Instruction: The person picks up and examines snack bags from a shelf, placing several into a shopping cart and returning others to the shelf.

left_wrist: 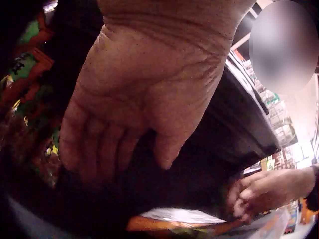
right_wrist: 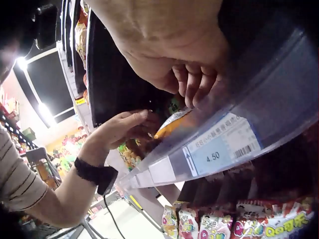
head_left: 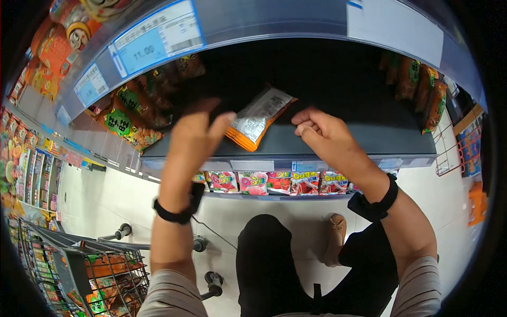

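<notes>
Orange-and-silver snack packet (head_left: 261, 119) lies printed panel up on the dark shelf (head_left: 385, 134), between both hands. The left hand (head_left: 194, 133), just beside it, has its fingers extended and thumb spread; the right hand (head_left: 330, 133) hangs with fingers loosely curled. Brown-and-green packets (head_left: 127, 116) stand at the shelf's left end; lower down sit QQ-labelled candy bags (head_left: 278, 183).

11.00 on upper label (head_left: 158, 39), 4.50 on shelf-edge tag (right_wrist: 222, 148), 旺旺 on packs (head_left: 120, 126), QQ on bags (head_left: 252, 184)
</notes>
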The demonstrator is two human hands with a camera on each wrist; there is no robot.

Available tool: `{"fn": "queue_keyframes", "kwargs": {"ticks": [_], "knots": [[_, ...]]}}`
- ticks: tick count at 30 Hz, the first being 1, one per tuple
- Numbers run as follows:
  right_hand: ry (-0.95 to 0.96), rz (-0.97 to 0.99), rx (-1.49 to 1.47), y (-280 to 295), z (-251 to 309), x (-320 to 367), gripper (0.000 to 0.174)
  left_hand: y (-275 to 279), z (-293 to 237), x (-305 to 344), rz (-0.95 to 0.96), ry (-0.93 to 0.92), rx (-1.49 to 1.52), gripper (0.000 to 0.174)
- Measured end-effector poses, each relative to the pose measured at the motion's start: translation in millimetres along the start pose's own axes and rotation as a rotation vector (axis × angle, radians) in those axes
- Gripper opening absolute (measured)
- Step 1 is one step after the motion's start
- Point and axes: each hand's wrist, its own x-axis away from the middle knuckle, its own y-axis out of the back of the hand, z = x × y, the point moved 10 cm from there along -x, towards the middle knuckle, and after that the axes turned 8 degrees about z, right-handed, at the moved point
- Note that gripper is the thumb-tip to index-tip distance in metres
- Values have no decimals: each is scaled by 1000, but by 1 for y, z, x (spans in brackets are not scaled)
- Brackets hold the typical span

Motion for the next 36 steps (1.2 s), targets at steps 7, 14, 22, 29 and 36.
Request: {"fn": "queue_keyframes", "kwargs": {"ticks": [7, 14, 22, 29, 36], "knots": [[156, -74, 270, -7, 7, 5, 15, -41, 2, 38, -162, 7, 99, 82], [150, -129, 370, -8, 9, 7, 13, -42, -12, 39, -22, -98, 80, 93], [143, -164, 388, -8, 6, 4, 13, -43, -17, 37, -22, -121, 30, 83], [145, -147, 380, -5, 4, 6, 15, -49, -16, 31, -35, -90, -22, 75], [150, -116, 194, 0, -4, 7, 16, -49, -9, 32, -88, -51, 5, 59]]}}
